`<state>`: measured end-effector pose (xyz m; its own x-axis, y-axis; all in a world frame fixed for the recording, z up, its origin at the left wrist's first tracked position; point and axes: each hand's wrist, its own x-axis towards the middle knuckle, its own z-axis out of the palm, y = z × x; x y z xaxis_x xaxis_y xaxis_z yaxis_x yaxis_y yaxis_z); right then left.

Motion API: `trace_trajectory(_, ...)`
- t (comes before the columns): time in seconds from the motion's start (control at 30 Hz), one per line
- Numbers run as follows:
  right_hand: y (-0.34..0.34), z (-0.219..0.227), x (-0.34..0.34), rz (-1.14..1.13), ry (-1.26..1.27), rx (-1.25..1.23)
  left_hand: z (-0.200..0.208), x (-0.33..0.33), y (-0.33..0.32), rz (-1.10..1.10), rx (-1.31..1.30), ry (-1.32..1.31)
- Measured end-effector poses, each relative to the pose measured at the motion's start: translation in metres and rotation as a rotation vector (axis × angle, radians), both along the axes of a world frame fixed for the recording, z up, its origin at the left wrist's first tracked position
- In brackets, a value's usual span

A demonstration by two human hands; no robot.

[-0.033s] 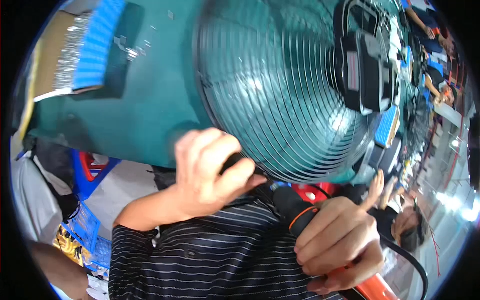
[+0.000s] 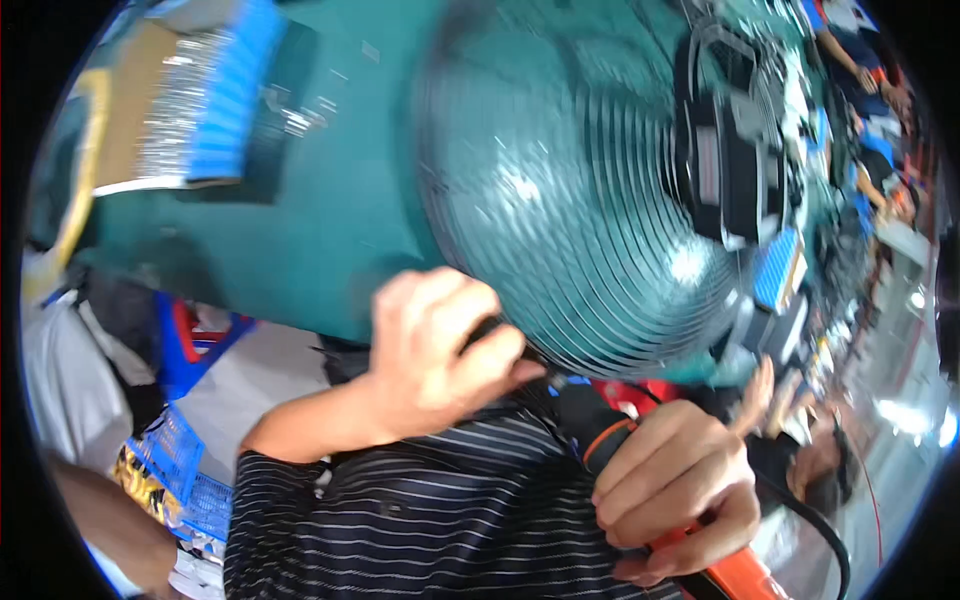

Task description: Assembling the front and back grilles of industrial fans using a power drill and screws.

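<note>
On flat green surface, apparently fastens the round dark-wire fan guard. Holds the orange-and-black cylindrical driver in closed right grip; curls left grip beside the guard, cannot tell around what. Probably calls next for steady driver alignment.

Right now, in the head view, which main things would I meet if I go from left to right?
Open box with a blue side, scattered silvery pieces, left hand closed around a dark part, right hand gripping an orange-and-black tool, blue-and-tan box.
</note>
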<state>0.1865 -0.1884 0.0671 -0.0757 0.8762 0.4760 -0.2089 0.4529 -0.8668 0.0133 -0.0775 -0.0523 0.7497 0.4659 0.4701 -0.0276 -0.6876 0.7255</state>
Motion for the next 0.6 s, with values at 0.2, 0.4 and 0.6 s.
trace_trajectory(0.2,0.020,0.002,0.005,0.180,0.087,0.385,0.035,-0.006,0.028,0.056,-0.054,-0.019)
trace_trajectory(0.4,-0.092,0.003,0.012,-0.598,0.372,0.108,0.033,0.033,0.068,0.168,-0.241,0.117)
trace_trajectory(0.6,-0.164,-0.016,0.014,-1.577,0.264,-0.638,0.026,0.078,0.088,0.188,-0.345,0.172)
